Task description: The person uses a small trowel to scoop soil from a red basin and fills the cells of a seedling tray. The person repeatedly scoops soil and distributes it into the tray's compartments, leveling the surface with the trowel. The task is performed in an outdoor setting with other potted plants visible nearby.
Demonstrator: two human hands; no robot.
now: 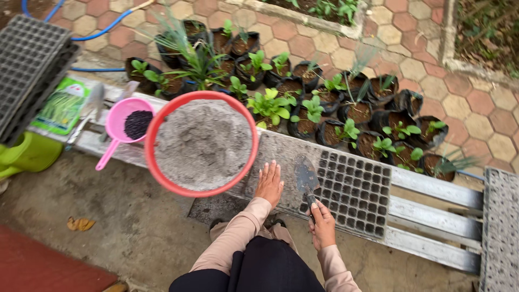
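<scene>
Trowel (306, 178) in closed right grip (323, 224) over seed tray (357, 189); left hand (269, 184) flat, empty, nr red basin (162, 178).

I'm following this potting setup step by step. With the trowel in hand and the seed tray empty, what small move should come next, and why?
Probably swing the trowel in the right hand left to the red basin and scoop the grey soil mix. The blade looks empty, the black seed tray cells look unfilled, and the left hand rests flat on the bench beside the basin.
</scene>
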